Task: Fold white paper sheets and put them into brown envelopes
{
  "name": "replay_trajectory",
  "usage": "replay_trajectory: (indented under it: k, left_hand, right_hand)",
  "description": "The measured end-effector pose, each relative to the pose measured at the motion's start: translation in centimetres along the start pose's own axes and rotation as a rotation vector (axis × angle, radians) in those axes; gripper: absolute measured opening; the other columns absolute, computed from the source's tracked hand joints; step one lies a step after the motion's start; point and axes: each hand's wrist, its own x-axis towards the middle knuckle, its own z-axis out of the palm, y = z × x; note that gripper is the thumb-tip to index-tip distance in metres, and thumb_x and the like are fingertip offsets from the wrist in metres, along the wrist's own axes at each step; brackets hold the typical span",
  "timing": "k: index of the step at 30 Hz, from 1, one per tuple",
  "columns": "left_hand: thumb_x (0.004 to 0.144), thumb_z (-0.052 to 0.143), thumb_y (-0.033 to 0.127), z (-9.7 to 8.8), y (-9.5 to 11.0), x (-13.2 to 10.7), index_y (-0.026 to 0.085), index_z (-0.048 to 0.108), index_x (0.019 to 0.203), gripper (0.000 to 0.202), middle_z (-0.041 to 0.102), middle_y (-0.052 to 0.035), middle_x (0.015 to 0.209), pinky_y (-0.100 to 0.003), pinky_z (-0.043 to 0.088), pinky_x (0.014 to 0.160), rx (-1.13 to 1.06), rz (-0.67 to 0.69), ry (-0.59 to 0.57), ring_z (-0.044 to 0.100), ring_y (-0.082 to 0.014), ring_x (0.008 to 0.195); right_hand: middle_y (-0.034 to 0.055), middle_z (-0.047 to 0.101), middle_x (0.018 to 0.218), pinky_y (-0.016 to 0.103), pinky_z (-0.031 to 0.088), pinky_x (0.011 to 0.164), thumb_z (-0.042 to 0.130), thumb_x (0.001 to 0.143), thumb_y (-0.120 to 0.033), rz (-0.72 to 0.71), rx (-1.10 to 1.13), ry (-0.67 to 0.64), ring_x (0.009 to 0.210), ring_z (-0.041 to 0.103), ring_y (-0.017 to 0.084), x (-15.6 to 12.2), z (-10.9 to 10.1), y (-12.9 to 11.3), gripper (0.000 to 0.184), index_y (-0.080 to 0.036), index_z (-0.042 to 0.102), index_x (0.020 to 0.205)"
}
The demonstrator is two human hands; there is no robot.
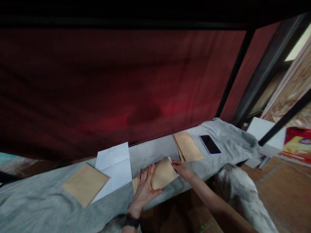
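Note:
A brown envelope point(163, 174) lies on the grey cloth-covered table point(43, 207), its right end bowed up. My left hand point(144, 189) presses flat on the envelope's left part, fingers stretched out. My right hand point(181, 169) pinches the envelope's right end, where a white sheet's corner point(170, 159) sticks out. A band sits on my left wrist.
A second brown envelope point(84, 183) lies at the left, partly over white folded paper point(114, 170). A stack of brown envelopes point(187, 146) and a dark phone point(210, 144) lie at the right. A dark red curtain hangs behind. Black frame bars, a white box and a colourful carton stand right.

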Motion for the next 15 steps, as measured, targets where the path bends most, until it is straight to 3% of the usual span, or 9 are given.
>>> replay_trajectory:
  k: [4, 9, 15]
  left_hand:
    - [0.068, 0.073, 0.041, 0.0, 0.1, 0.1, 0.024, 0.01, 0.159, 0.112, 0.039, -0.0108, 0.156, -0.054, 0.009, 0.123, -0.023, 0.003, 0.01, 0.031, -0.0319, 0.146]
    - [0.068, 0.073, 0.041, 0.3, -0.1, 0.0, 0.025, 0.012, 0.159, 0.11, 0.039, -0.0109, 0.156, -0.055, 0.01, 0.122, -0.031, 0.009, 0.009, 0.031, -0.0328, 0.145]
    - [0.068, 0.074, 0.041, 0.4, -0.2, 0.0, 0.026, 0.012, 0.159, 0.111, 0.039, -0.0103, 0.156, -0.055, 0.009, 0.122, -0.022, 0.023, 0.016, 0.031, -0.0327, 0.146]
  right_hand:
    - [0.0012, 0.069, 0.074, 0.028, 0.051, 0.063, 0.064, 0.074, -0.052, 0.009, 0.201, 0.005, 0.069, 0.065, 0.017, -0.1, -0.5, 0.1, 0.034, -0.021, 0.066, 0.087]
    - [-0.0075, 0.059, 0.06, 0.024, 0.043, 0.052, 0.071, 0.063, -0.037, 0.046, 0.323, 0.109, 0.053, 0.053, 0.012, 0.5, 0.3, 0.4, 0.034, -0.025, 0.061, 0.093]
    - [-0.0039, 0.063, 0.059, 0.025, 0.046, 0.056, 0.074, 0.057, -0.036, 0.09, 0.365, 0.09, 0.059, 0.058, 0.015, 0.3, 0.7, -0.4, 0.022, -0.023, 0.06, 0.068]
